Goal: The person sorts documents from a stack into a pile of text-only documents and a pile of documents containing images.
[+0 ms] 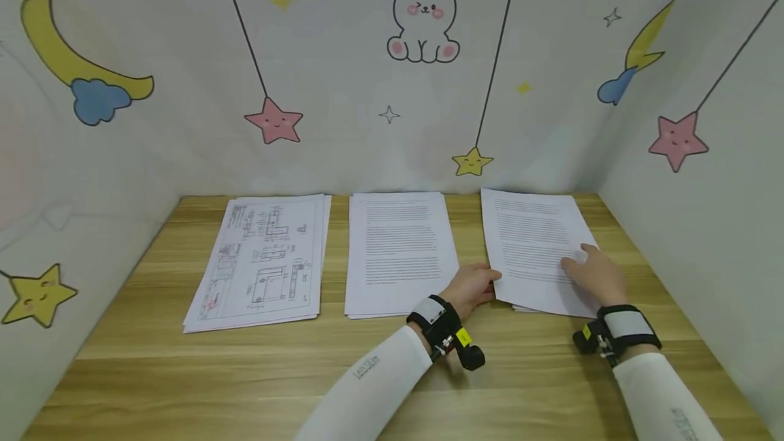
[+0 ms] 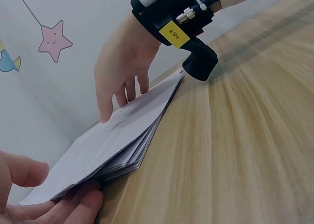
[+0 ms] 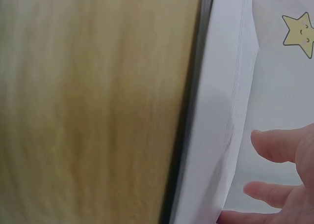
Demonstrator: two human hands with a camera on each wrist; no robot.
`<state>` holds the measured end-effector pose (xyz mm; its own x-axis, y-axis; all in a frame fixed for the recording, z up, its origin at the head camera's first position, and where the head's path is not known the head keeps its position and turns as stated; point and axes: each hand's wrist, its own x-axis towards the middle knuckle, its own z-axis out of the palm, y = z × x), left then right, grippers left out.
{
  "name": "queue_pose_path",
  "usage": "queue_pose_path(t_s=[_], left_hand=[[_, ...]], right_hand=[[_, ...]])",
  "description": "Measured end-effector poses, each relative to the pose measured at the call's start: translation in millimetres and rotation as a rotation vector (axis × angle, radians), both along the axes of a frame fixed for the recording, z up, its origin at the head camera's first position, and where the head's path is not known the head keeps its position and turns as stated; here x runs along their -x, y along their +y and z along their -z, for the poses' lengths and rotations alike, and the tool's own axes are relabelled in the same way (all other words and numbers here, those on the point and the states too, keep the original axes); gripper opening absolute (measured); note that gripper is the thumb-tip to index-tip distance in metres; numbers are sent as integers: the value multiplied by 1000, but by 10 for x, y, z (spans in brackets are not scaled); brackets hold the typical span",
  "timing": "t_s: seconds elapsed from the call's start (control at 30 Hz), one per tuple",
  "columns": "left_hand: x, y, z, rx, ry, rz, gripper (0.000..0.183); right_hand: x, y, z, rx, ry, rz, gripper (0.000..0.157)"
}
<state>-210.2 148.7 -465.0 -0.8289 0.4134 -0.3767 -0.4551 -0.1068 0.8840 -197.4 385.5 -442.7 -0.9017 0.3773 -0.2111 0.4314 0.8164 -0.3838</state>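
Observation:
A stack of printed sheets (image 1: 533, 237) lies at the right of the table, its top sheet covered in lines of text. At its near left edge is my left hand (image 1: 468, 286); in the left wrist view its fingers (image 2: 81, 207) reach under the stack's edge while the thumb stands apart above. My right hand (image 1: 599, 278) rests on the stack's right side with fingers spread. Seen from the left wrist, the right fingers point down onto the top sheet, and the lower sheets (image 2: 130, 157) fan out unevenly. The right wrist view shows the stack's edge (image 3: 211, 111) close up.
A second stack of text pages (image 1: 398, 250) lies in the middle, just left of my left hand. Farther left lies a stack of technical drawings (image 1: 263, 264). The wooden table (image 1: 214, 386) meets a decorated wall (image 1: 343, 87) behind the stacks and at both sides.

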Motion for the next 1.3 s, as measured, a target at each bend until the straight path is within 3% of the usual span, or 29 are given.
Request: queue_pose_path(t_s=[0.27, 0.47, 0.67, 0.77, 0.93, 1.07, 1.3], left_hand=[[25, -99, 26, 42, 100, 10, 33], [24, -203, 28, 123, 167, 29, 36], [53, -395, -12, 125, 174, 34, 43], [66, -531, -53, 116, 187, 33, 45], [33, -804, -160, 85, 220, 1, 44], [2, -1139, -182, 130, 275, -34, 40], [17, -1844, -126, 287, 304, -117, 43]], right_hand=[[14, -185, 15, 89, 127, 19, 66], [19, -261, 5, 305, 193, 85, 66], [12, -313, 29, 535, 213, 206, 74], [-1, -399, 4, 614, 237, 228, 76], [-24, -711, -149, 645, 297, 170, 67], [-24, -1019, -250, 656, 340, 73, 60], [99, -1482, -136, 630, 328, -159, 60]])
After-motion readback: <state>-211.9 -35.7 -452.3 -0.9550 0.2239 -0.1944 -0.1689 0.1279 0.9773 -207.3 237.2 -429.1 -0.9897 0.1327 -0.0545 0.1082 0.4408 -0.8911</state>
